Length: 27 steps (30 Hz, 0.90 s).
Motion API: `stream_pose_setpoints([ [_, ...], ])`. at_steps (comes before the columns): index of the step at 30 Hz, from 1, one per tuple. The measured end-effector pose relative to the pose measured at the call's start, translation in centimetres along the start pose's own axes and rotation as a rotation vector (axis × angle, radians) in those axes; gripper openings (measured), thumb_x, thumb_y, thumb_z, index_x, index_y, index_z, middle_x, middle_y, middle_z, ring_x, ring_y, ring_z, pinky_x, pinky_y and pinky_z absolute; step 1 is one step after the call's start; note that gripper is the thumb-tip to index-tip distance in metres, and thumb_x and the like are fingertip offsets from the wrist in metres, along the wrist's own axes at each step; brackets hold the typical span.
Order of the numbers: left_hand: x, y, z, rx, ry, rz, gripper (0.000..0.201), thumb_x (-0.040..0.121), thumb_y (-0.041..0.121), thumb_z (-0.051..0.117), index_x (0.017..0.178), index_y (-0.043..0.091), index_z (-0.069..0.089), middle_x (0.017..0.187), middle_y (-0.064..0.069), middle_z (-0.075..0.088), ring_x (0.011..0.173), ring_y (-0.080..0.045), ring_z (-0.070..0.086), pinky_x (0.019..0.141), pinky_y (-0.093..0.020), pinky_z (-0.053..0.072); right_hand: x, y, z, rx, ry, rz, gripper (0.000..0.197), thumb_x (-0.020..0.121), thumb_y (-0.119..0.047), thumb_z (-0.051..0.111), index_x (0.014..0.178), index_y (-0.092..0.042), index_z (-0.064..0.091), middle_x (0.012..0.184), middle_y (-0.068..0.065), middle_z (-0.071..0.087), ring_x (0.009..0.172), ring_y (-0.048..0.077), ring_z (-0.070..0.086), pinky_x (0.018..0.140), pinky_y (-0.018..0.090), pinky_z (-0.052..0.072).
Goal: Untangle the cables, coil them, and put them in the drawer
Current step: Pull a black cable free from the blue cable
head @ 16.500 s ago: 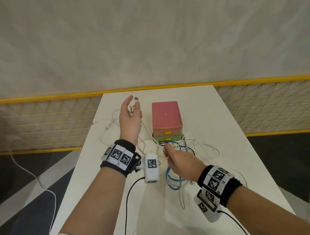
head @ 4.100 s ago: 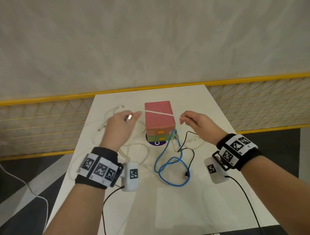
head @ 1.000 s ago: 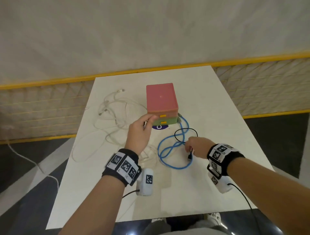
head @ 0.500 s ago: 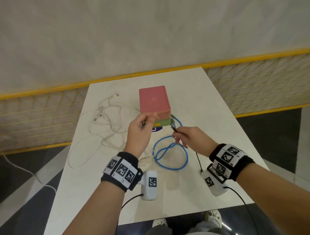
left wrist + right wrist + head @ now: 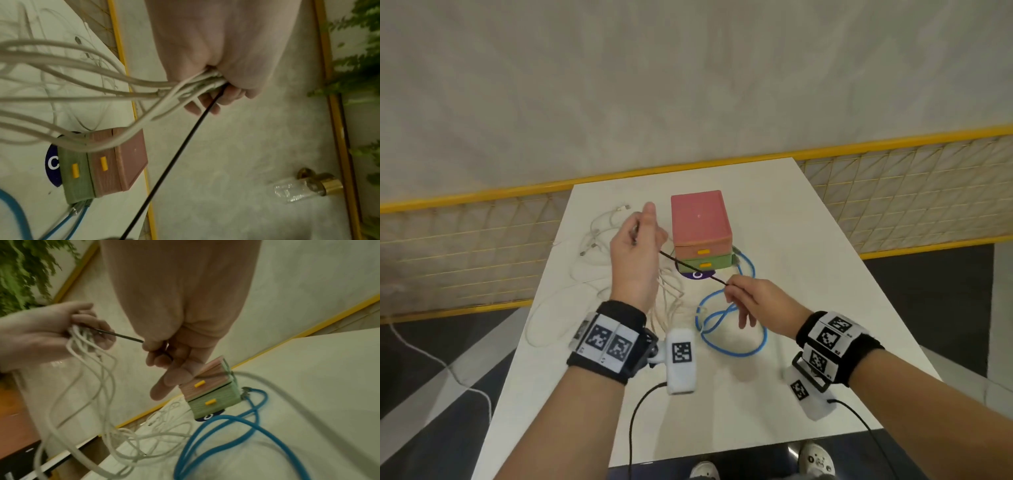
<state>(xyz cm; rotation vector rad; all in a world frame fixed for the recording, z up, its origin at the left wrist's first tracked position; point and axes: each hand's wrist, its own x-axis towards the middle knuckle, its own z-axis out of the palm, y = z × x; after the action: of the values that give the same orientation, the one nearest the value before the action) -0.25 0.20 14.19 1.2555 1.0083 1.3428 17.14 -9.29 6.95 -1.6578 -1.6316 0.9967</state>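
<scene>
The black cable (image 5: 693,269) is up off the table (image 5: 808,240) now, stretched taut between both hands — half a second ago it still sagged. The left hand (image 5: 635,253) clutches its end with the white cables (image 5: 98,84); the right hand (image 5: 755,301) pinches it at four o'clock. The blue cable (image 5: 732,329) lies loose at six o'clock of the closed drawer box (image 5: 702,226). Untangling looks nearly done; coiling seems next.

A black cable (image 5: 693,268) is showing dark against the white table (image 5: 808,240) at frame centre. Above it, a pink drawer (image 5: 702,219) is sitting over a green drawer (image 5: 707,264), both wearing yellow handles. A blue cable (image 5: 732,329) is lying lower centre, white cables (image 5: 599,246) at left; black-and-white checkered wristbands (image 5: 607,344) are showing below.
</scene>
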Motion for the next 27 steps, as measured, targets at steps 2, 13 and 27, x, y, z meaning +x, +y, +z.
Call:
stream_pose_setpoints([
  [2, -0.3, 0.7, -0.4, -0.093, -0.114, -0.084, 0.037, 0.098, 0.029, 0.057, 0.063, 0.019, 0.047, 0.046, 0.010, 0.033, 0.044, -0.012, 0.039, 0.051, -0.026, 0.044, 0.1, 0.2, -0.5, -0.020, 0.020, 0.010, 0.023, 0.100, -0.017, 0.034, 0.088, -0.011, 0.052, 0.078, 0.008, 0.056, 0.061, 0.029, 0.068, 0.052, 0.032, 0.050],
  [13, -0.6, -1.0, -1.6, 0.604, -0.302, -0.091, 0.040, 0.093, 0.042, 0.061, 0.060, 0.019, 0.059, 0.047, 0.009, 0.041, 0.050, -0.015, 0.037, 0.051, -0.026, 0.031, 1.3, -0.9, -5.0, -0.160, 0.140, -0.101, 0.028, 0.100, -0.013, 0.039, 0.080, -0.024, 0.055, 0.073, -0.006, 0.052, 0.054, 0.016, 0.057, 0.052, 0.033, 0.051],
  [27, -0.1, -2.5, -2.2, 0.577, -0.297, 0.106, 0.030, 0.094, 0.037, 0.060, 0.066, 0.029, 0.056, 0.058, 0.013, 0.048, 0.057, -0.002, 0.042, 0.055, -0.014, 0.033, 3.2, -2.6, -4.4, -0.320, -0.106, -0.193, 0.030, 0.100, -0.011, 0.037, 0.108, -0.027, 0.062, 0.084, -0.012, 0.052, 0.068, -0.008, 0.050, 0.067, 0.023, 0.044],
])
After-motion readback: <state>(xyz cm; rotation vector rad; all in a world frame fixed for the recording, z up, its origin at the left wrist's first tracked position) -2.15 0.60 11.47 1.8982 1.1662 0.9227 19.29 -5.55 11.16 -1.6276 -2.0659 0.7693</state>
